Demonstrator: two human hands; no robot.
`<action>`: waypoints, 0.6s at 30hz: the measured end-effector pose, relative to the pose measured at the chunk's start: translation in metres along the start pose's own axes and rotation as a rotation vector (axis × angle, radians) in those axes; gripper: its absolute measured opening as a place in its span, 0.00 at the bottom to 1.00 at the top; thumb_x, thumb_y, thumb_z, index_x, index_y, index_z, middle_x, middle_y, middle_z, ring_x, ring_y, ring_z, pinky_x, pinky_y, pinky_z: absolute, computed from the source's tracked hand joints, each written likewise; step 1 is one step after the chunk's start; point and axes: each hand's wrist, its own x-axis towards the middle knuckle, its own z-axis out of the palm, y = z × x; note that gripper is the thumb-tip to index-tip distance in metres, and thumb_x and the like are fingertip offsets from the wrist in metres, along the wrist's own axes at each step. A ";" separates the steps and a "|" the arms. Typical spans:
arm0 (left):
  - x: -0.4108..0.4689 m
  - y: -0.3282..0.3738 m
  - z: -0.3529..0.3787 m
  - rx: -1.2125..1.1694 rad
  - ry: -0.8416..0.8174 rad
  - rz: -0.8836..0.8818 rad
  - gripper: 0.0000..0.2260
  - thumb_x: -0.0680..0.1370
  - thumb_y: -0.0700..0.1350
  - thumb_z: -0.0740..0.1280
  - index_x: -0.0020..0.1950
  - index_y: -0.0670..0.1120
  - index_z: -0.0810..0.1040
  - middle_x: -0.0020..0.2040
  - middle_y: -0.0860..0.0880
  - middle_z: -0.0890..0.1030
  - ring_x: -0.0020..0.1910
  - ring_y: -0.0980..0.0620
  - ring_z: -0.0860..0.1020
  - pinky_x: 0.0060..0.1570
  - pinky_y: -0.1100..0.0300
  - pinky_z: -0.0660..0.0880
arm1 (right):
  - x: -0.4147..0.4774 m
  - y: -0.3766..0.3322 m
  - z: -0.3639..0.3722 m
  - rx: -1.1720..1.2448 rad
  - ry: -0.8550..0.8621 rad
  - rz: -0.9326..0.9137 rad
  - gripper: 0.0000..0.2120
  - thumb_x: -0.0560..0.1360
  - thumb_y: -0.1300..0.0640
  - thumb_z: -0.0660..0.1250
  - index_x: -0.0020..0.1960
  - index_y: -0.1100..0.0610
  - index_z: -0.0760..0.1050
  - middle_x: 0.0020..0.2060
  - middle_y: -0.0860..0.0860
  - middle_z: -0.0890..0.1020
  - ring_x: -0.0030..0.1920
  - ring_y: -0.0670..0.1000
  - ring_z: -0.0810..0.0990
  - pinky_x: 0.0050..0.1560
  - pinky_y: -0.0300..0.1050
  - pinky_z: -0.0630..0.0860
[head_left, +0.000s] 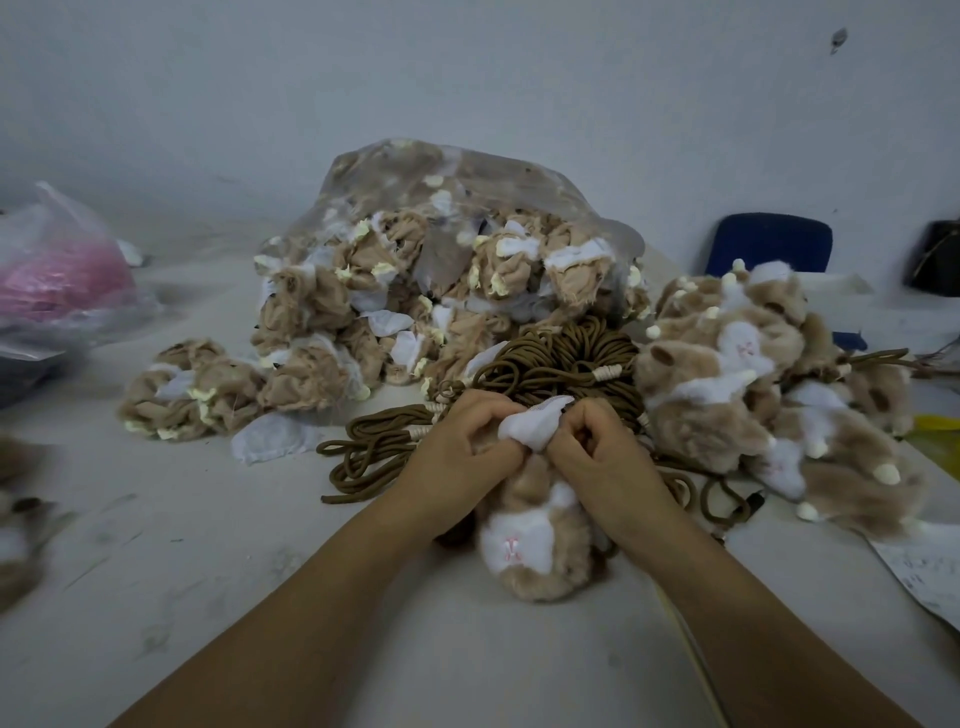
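Observation:
A tan and white plush toy skin lies on the table in front of me, furry side out at its near end. Its white inner lining sticks up at the far end. My left hand and my right hand both grip that far end, fingers curled, pinching the white lining between them. A bundle of brown cords with cream wrapped ends lies just beyond my hands.
A clear plastic bag of inside-out plush skins stands behind the cords, with loose ones spilled at its left. A pile of furry plush pieces sits at right. A bag with pink contents is far left, a blue chair far right.

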 end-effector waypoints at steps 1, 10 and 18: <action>0.000 -0.001 -0.001 -0.029 0.003 -0.004 0.07 0.78 0.36 0.68 0.50 0.47 0.81 0.56 0.51 0.77 0.53 0.63 0.76 0.54 0.71 0.70 | 0.000 0.000 0.000 -0.001 0.000 -0.004 0.10 0.74 0.53 0.65 0.37 0.55 0.68 0.39 0.49 0.71 0.32 0.39 0.69 0.35 0.31 0.68; 0.001 -0.001 -0.005 0.088 -0.105 0.109 0.17 0.75 0.53 0.61 0.53 0.43 0.81 0.55 0.55 0.76 0.56 0.61 0.75 0.55 0.70 0.70 | -0.002 -0.002 0.001 0.020 -0.002 -0.064 0.08 0.72 0.54 0.64 0.37 0.55 0.69 0.39 0.48 0.70 0.33 0.38 0.69 0.36 0.31 0.69; 0.004 -0.006 -0.002 -0.010 -0.026 -0.024 0.11 0.80 0.43 0.66 0.40 0.52 0.82 0.52 0.59 0.78 0.49 0.68 0.75 0.47 0.75 0.69 | -0.003 -0.003 0.001 -0.070 -0.019 -0.157 0.08 0.70 0.50 0.63 0.37 0.52 0.68 0.40 0.48 0.70 0.35 0.40 0.70 0.36 0.30 0.68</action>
